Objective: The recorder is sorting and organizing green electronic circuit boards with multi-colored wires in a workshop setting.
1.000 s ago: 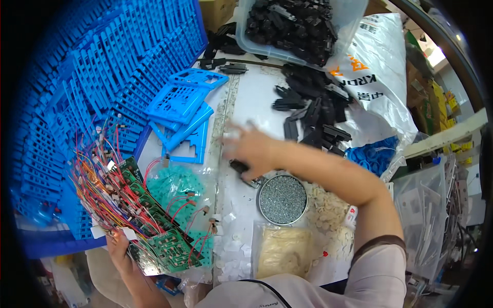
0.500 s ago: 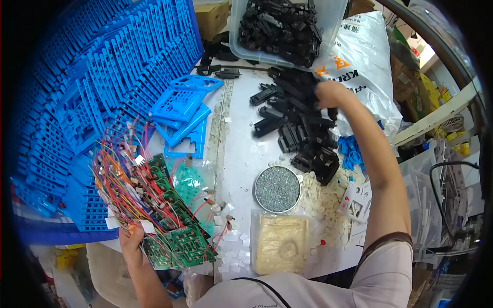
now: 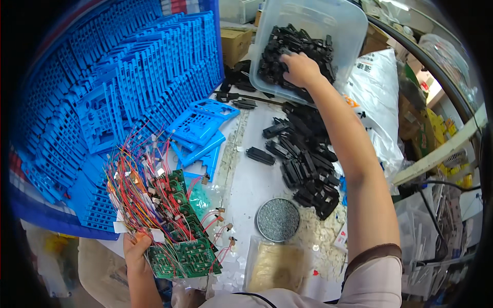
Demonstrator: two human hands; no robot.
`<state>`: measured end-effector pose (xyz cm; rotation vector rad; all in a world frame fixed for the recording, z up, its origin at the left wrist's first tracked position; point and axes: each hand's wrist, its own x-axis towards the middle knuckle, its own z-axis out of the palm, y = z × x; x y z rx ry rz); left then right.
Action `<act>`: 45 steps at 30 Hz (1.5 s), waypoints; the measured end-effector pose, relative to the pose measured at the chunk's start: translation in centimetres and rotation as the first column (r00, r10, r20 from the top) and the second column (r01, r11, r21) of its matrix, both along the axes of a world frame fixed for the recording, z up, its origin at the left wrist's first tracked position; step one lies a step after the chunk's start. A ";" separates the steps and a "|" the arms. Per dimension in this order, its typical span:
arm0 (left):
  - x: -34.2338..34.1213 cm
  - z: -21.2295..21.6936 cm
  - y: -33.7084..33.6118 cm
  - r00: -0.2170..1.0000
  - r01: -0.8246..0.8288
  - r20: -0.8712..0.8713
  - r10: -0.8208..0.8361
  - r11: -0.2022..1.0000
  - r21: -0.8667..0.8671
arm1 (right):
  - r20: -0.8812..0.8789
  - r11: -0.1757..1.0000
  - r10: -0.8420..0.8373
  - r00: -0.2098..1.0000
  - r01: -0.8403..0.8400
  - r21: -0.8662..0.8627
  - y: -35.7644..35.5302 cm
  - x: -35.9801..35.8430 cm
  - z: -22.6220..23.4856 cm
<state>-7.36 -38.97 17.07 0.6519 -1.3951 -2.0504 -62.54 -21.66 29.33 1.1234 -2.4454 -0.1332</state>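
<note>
The right hand (image 3: 300, 69) is stretched far forward into a clear plastic tub (image 3: 334, 25) at the back of the bench (image 3: 246, 179); its fingers (image 3: 290, 77) are curled down among the heap of small black plastic parts (image 3: 298, 43) that fills the tub, knuckles up, the tips buried in the pile, so whether they have closed on one piece or merely rest on the heap I cannot tell; the parts lie directly under and just beyond the fingertips, toward the tub's far wall, jumbled with no common long axis; a second spread of like black parts (image 3: 303, 164) lies loose on the bench beneath the forearm, nearer the body and well apart from the fingers; the right hand is plainly the nearer one to both lots; the left hand (image 3: 136, 251) is low and close to the body at the near left, clenched around the bottom edge of a bundle of green circuit boards (image 3: 182, 254) whose red, yellow and other coloured wires (image 3: 136, 185) fan upward and leftward; behind that bundle, blue plastic frames (image 3: 128, 87) stand stacked in rows across the left, a few lying flat beside them; a round tin of small grey bits (image 3: 278, 219) and a clear bag of pale pieces (image 3: 275, 267) sit on the bench near the body, between the two arms.
</note>
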 end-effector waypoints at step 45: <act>-29.0 -6.4 3.1 0.800 0.598 0.087 -0.593 0.801 -0.035 | 0.587 0.346 0.808 -0.051 0.848 -0.402 4.5 16.2 -19.9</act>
